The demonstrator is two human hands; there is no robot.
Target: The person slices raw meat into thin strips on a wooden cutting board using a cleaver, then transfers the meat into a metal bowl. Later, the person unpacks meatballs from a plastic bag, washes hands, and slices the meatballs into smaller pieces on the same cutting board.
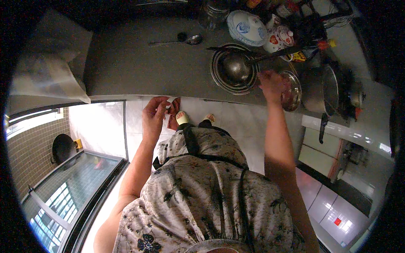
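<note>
My left hand [154, 111] is over the counter's front edge, its fingers pinched on a small white item [171, 100]; a reddish-brown cloth [173, 116] shows just beyond it, and whether the hand holds that too is unclear. My right hand [272, 84], blurred, reaches between the nested metal bowls [218, 83] and a shiny round metal dish [294, 91]. Whether its fingers touch or grip either is hard to tell. A metal ladle [237, 68] with a long dark handle rests in the bowls. Behind them sits a blue-and-white lidded dish [247, 27].
A spoon [193, 40] lies on the grey counter [139, 69]. At the right are a red-and-white patterned teapot [278, 39], a pan [330, 91] with a black handle and dark clutter. A glass jar [213, 14] stands at the back. A glass-panelled door [76, 186] is at lower left.
</note>
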